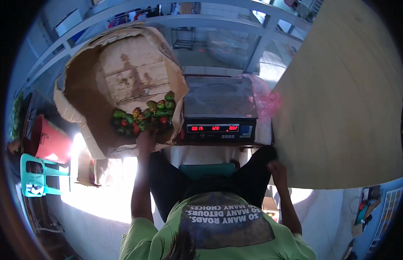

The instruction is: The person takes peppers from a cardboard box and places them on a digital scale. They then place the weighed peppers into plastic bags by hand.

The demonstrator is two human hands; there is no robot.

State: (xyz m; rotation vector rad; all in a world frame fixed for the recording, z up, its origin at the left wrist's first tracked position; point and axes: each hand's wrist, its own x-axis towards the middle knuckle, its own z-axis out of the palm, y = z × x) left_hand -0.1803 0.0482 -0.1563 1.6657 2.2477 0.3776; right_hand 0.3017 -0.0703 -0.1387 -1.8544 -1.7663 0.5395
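Note:
A large open cardboard box (84,119) with a torn, stained inside stands at the left, tipped so that I see into it. Along its near right side lies a heap of green and red peppers (152,105). My left hand (146,141) reaches over the near wall into the peppers; its fingertips are in shadow, so I cannot tell if they grip one. Beside my right knee, my right hand (277,169) is closed in a fist, with nothing visible in it. A digital scale (218,97) with a lit red display sits right of the box, its platter bare.
A crumpled pink plastic bag (267,97) hangs by the scale's right side. Beyond it a big curved wooden panel (340,112) fills the right. At the left are a red bucket (54,141) and a teal stool (34,175). A pale railing (210,21) runs behind.

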